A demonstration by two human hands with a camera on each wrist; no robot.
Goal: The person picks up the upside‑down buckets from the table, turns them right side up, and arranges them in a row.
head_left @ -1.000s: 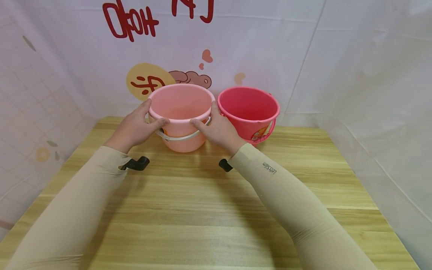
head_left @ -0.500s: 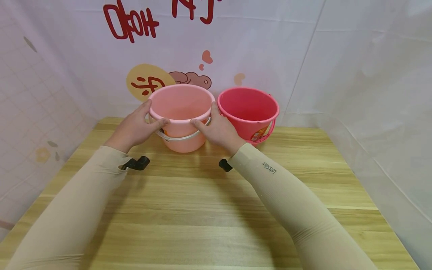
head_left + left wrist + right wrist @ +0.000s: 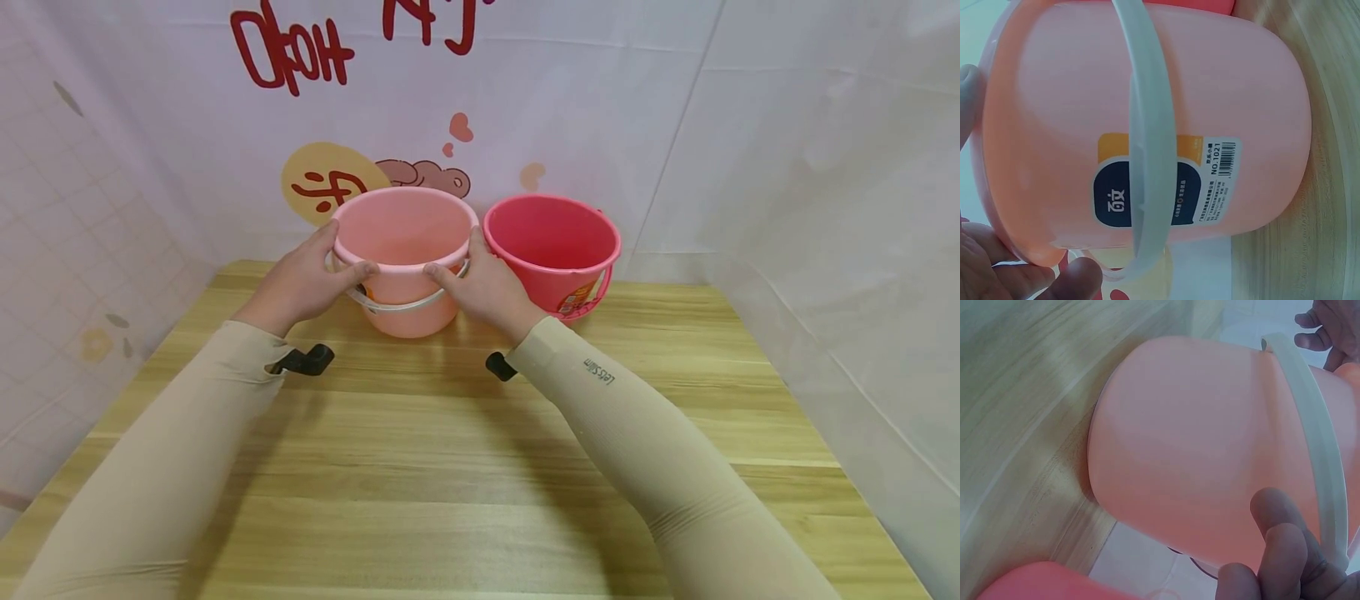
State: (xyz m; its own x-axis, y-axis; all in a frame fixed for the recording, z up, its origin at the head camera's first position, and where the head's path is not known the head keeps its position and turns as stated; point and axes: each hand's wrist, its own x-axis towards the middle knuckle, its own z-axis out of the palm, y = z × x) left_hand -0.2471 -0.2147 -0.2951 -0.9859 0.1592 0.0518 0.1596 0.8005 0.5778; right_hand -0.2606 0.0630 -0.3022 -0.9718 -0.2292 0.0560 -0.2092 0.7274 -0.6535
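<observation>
A light pink plastic bucket (image 3: pixel 408 321) stands upright toward the back of the wooden table. Its white handle (image 3: pixel 405 307) hangs down across the front. My left hand (image 3: pixel 300 279) grips the left of the rim, thumb on the front and fingers round the side. On the right of the rim, my right hand (image 3: pixel 491 287) holds on in a mirrored way. The left wrist view shows a navy, orange and white label (image 3: pixel 1219 181) on the bucket's side, partly covered by the handle. In the right wrist view, curled fingertips (image 3: pixel 1282 550) of my right hand show beside the handle.
Just right of the light pink bucket stands a deeper pink bucket (image 3: pixel 562 283), its handle lowered, close to my right hand. Behind both is a printed white cloth wall (image 3: pixel 600 108). More cloth walls flank the wooden table (image 3: pixel 420 500) at left and right.
</observation>
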